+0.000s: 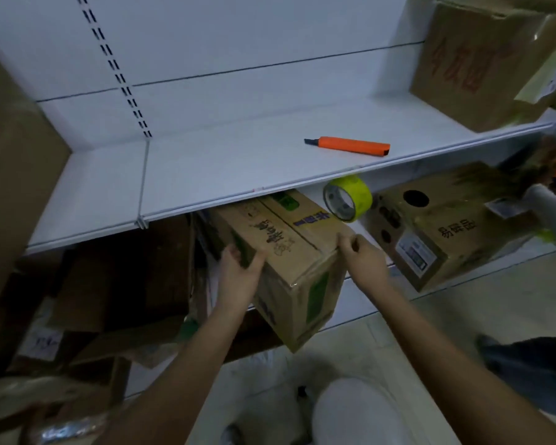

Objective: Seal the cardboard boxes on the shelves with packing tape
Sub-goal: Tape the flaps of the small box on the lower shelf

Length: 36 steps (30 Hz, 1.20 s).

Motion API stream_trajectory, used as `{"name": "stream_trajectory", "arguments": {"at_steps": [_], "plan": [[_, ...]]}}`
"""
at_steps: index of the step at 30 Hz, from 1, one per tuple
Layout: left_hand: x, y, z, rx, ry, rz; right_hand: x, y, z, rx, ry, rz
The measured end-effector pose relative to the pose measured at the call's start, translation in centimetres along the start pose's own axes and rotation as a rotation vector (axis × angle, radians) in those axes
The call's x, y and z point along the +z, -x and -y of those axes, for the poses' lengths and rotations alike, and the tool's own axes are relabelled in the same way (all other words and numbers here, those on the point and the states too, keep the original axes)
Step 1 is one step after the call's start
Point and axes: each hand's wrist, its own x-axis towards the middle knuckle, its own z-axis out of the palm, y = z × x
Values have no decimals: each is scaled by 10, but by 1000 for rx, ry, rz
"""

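At far left a plain brown box (pixel 16 175) stands on the white shelf (pixel 206 168), cut off by the frame. Under the shelf, in shadow, lies a heap of flattened, crumpled cardboard (pixel 122 284).

The carton (pixel 289 255) sits on the lower shelf, turned at an angle so one corner juts out past the shelf edge toward the person. It is tan, with dark printed characters and a small drawing on top, green patches on the top and on the near side, and a blue strip of print along one flap. Its top flaps lie closed, the seam running away under the upper shelf, and its edges shine as if taped.

The left hand (pixel 238 271) grips the carton's left side: the thumb lies over the top edge and the fingers curl down against the side wall. The right hand (pixel 363 255) rests at the carton's near right top edge, thumb and forefinger pinched together there; what they pinch is too small to tell.

On the upper shelf lies an orange knife (pixel 350 145). A yellow-green tape roll (pixel 347 198) stands on edge on the carton's far right corner, just beyond the right hand and apart from it.

Further right, a second box (pixel 437 239) with round holes lies tilted. Another box (pixel 472 65) stands above.
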Motion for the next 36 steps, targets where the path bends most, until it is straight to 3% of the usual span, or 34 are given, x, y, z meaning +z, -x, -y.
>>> {"name": "stream_trajectory", "arguments": {"at_steps": [3,7,13,24,27,32,36], "plan": [[34,17,17,-117,-19,149,1,-1,0,110,-308,88],[54,17,63,-142,43,69,-1,7,-4,94,-362,161],[14,70,48,-63,239,140,-5,66,0,13,-443,275],[-93,178,68,85,348,285,1,241,41,-64,-561,126],[-114,217,68,116,241,338,-8,280,44,-61,-570,125],[-131,257,50,350,2,391,-39,332,60,-35,-622,51],[-140,277,7,523,-58,349,-72,361,91,-109,-660,-43]]}}
